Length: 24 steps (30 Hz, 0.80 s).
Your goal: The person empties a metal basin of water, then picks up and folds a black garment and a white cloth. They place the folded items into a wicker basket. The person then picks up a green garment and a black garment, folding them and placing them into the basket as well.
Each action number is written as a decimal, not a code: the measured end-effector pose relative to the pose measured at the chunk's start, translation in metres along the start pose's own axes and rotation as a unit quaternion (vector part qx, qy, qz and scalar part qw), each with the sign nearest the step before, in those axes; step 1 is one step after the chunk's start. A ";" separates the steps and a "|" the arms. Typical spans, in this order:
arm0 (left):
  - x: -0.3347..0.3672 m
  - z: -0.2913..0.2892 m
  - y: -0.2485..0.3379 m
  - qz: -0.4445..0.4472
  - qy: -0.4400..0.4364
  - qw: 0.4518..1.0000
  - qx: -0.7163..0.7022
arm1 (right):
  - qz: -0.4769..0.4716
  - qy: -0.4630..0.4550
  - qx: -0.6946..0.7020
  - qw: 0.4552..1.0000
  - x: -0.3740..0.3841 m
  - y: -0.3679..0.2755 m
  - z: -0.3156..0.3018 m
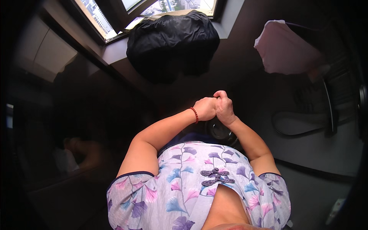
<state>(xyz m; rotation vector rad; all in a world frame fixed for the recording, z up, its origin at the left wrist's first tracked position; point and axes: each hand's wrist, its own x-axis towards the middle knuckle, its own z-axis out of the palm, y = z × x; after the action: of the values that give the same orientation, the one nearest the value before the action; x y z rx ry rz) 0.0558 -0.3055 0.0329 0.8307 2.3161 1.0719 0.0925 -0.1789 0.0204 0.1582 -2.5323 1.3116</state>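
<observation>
My left hand (pixel 206 108), with a red bead bracelet (pixel 194 114) on its wrist, is closed in front of my chest. My right hand (pixel 224 107) presses against it, its fingers curled as well. Whatever lies inside the two closed hands is hidden. Just below them, close to my body, is a dark round object (pixel 220 130) with a glossy ring-like top; it is too dark to name, and I cannot tell whether the hands touch it.
Black crumpled fabric (pixel 174 42) hangs below an opened window (pixel 111 23) ahead. To the right hangs a pale pink cloth (pixel 285 50), with a dark looped strap (pixel 299 134) nearer. A dark glossy panel (pixel 73 115) on the left shows reflections.
</observation>
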 end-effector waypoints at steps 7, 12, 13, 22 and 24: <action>-0.026 -0.032 -0.003 -0.135 -0.190 0.874 -0.426 | -0.258 -0.094 -0.028 0.961 0.029 -0.026 -0.004; -0.047 -0.034 -0.034 -0.090 -0.095 0.798 -0.588 | -0.211 -0.097 -0.002 0.973 0.047 -0.044 0.031; -0.052 -0.036 -0.038 -0.091 -0.039 0.802 -0.589 | -0.167 -0.095 0.000 0.981 0.047 -0.043 0.043; -0.095 -0.040 -0.110 -0.187 0.112 0.659 -0.720 | 0.091 -0.198 0.065 0.974 0.037 -0.025 0.121; -0.098 -0.035 -0.126 -0.225 0.154 0.652 -0.708 | 0.110 -0.243 0.085 0.960 0.036 -0.009 0.133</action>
<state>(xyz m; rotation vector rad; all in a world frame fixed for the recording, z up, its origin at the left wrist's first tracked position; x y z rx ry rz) 0.0626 -0.4553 -0.0313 -0.5592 0.9867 2.2186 0.0339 -0.2909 -0.0341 0.2717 -2.9002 1.7642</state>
